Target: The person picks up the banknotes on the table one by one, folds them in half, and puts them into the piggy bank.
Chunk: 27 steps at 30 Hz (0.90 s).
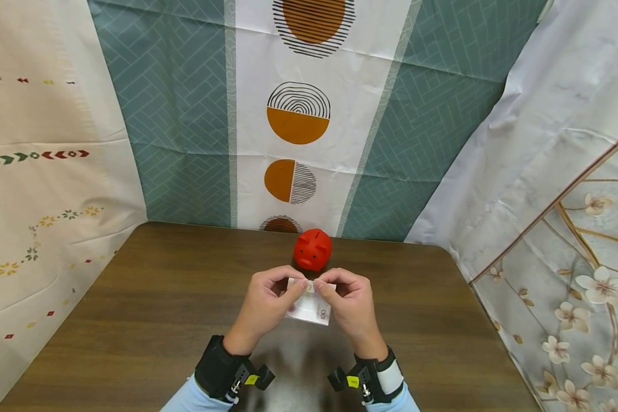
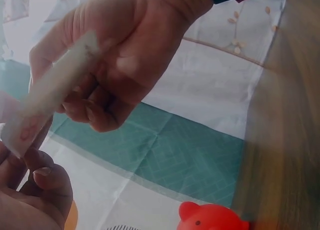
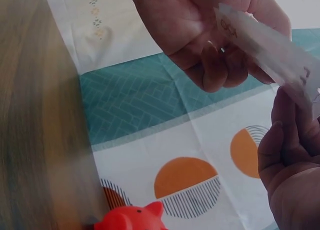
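Note:
A pale banknote (image 1: 309, 309), folded small with a printed 100 near one corner, is held up by both hands above the table. My left hand (image 1: 269, 303) pinches its upper left part between thumb and forefinger. On the upper right part my right hand (image 1: 354, 303) does the same, the two thumbs close together. Just beyond the fingertips a red piggy bank (image 1: 313, 250) stands on the table, its face towards me. Both wrist views show the note (image 2: 50, 95) slanting between the hands, with the piggy bank (image 3: 130, 218) partly cut off at the bottom edge.
The brown wooden table (image 1: 185, 297) ends just behind the piggy bank. A green and white patterned cloth (image 1: 177, 114) hangs behind it. A cream cloth (image 1: 56, 189) hangs along the left side, and a flowered white cloth (image 1: 561, 240) along the right.

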Each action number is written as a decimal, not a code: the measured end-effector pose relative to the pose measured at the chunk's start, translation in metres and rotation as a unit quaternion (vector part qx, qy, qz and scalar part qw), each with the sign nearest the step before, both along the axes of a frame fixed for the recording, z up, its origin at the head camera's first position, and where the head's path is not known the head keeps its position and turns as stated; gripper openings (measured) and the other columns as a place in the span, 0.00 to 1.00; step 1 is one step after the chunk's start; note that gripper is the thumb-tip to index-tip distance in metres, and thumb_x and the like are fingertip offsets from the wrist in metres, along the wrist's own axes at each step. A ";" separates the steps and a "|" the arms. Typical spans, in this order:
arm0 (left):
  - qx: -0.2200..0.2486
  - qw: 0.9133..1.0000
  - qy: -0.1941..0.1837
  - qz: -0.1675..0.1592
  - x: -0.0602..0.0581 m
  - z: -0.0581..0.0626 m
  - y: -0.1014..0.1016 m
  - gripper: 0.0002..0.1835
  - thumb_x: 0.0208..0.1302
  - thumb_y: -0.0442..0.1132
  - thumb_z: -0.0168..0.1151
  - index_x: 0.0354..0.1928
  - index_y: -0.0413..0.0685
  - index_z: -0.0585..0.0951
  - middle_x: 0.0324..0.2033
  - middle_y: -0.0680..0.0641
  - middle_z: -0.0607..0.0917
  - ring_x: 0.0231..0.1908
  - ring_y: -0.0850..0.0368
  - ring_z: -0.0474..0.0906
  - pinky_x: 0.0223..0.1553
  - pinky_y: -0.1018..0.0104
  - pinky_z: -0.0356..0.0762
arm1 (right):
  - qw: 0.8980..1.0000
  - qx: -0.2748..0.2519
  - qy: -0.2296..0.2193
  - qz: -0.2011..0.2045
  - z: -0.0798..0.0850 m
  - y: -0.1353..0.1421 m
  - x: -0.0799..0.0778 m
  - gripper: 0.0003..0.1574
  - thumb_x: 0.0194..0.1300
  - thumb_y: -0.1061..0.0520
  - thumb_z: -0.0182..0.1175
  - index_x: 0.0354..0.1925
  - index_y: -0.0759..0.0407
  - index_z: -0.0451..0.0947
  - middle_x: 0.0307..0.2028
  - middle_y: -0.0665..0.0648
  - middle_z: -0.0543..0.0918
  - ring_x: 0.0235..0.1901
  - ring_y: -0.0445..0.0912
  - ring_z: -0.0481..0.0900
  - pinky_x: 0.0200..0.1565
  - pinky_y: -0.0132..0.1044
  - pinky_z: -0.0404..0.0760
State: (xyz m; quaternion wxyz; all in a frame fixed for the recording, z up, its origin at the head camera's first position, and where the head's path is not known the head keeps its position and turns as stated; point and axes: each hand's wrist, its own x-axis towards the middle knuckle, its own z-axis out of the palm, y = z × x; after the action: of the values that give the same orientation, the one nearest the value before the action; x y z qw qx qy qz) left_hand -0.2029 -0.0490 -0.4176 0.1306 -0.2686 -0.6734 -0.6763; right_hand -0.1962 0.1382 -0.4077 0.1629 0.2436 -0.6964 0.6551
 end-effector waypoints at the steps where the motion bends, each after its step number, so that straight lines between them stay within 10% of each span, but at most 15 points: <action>1: -0.001 1.000 -0.001 0.001 0.000 0.000 0.000 0.03 0.68 0.32 0.66 0.39 0.44 0.87 0.29 0.44 0.84 0.25 0.57 0.73 0.21 0.69 0.73 | 1.000 0.001 -0.001 0.001 0.000 0.000 0.000 0.04 0.68 0.68 0.63 0.37 0.69 0.84 0.30 0.51 0.86 0.27 0.43 0.74 0.24 0.31 0.74; 27: -0.006 0.999 -0.022 0.023 -0.001 0.000 0.002 0.02 0.68 0.35 0.68 0.38 0.47 0.88 0.29 0.46 0.84 0.25 0.59 0.70 0.22 0.71 0.68 | 0.999 0.004 -0.005 -0.048 -0.004 -0.011 -0.002 0.03 0.66 0.66 0.67 0.39 0.63 0.83 0.33 0.57 0.84 0.32 0.46 0.74 0.28 0.30 0.72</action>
State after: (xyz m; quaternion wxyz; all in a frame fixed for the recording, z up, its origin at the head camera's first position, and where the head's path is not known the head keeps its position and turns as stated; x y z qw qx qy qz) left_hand -0.2037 -0.0472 -0.4174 0.1298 -0.2392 -0.6858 -0.6750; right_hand -0.1982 0.1268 -0.4121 0.1898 0.2074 -0.7107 0.6449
